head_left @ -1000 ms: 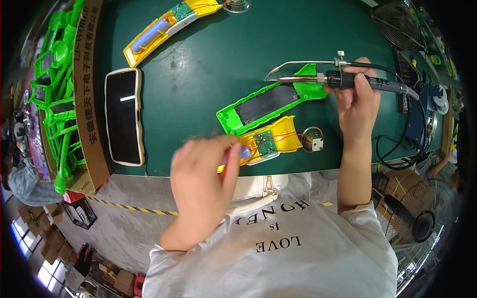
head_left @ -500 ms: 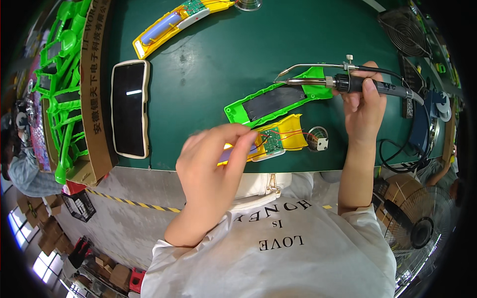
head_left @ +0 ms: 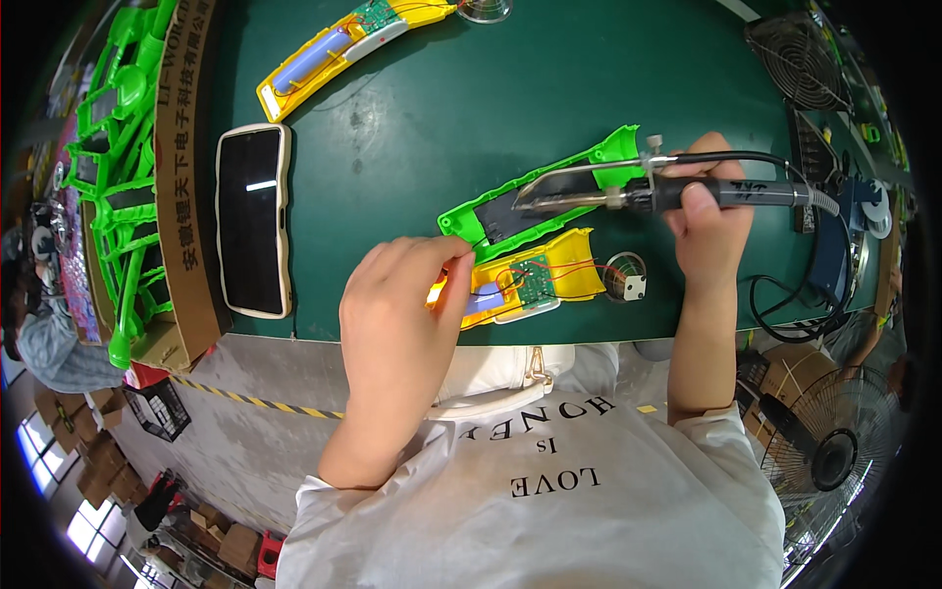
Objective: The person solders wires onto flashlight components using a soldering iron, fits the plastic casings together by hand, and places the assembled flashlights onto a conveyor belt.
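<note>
My right hand (head_left: pixel 708 211) grips a soldering iron (head_left: pixel 726 193) with a thin metal guide tube clamped along it. The iron's tip hangs over a green plastic shell (head_left: pixel 613 157) that has a dark panel inside. Below that shell lies a yellow casing (head_left: pixel 579 280) holding a blue cylindrical battery (head_left: pixel 484 297), a green circuit board (head_left: pixel 535 283) and thin red and black wires. A round clear lamp piece (head_left: pixel 628 275) sits by its right end. My left hand (head_left: pixel 402 290) is over the casing's left end, thumb and forefinger pinched together; what they hold is hidden.
A phone (head_left: pixel 252 221) lies at left beside a cardboard box (head_left: pixel 186 187) stacked with green plastic shells (head_left: pixel 123 211). Another yellow casing (head_left: pixel 363 44) is at the far side. A fan-like grille (head_left: pixel 800 64) and a blue device with cables (head_left: pixel 832 240) stand at right.
The soldering iron has come left and lower over the green shell. My left hand has drawn back leftward from the circuit board, uncovering more of the battery.
</note>
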